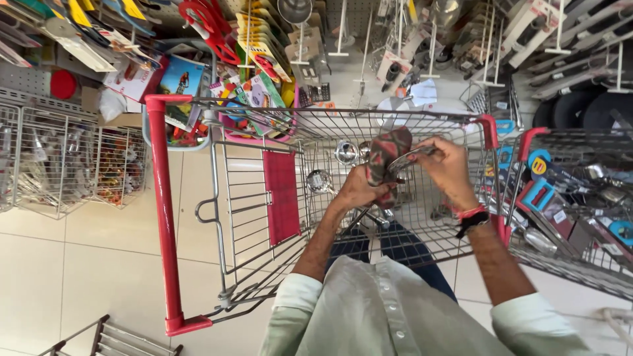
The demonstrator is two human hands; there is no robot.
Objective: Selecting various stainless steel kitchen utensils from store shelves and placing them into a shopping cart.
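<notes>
Where pale floor tiles (79,264) spread, a wire trolley (264,132) stands among shelves.

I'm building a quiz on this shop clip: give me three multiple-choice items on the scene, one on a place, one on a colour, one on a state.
1. Where are the loose steel ladles?
A. Inside the wire cart
B. On the floor tiles
C. On a wall hook

2. What colour is the cart's handle bar?
A. Blue
B. Red
C. Green

3. What is the left hand doing?
A. Hanging open
B. Gripping the cart handle
C. Gripping a cloth

Answers:
1 A, the ladles lie within the cart.
2 B, the handle bar is red.
3 C, the left hand clasps the dark red cloth, while the right hand holds a metal utensil.
</notes>
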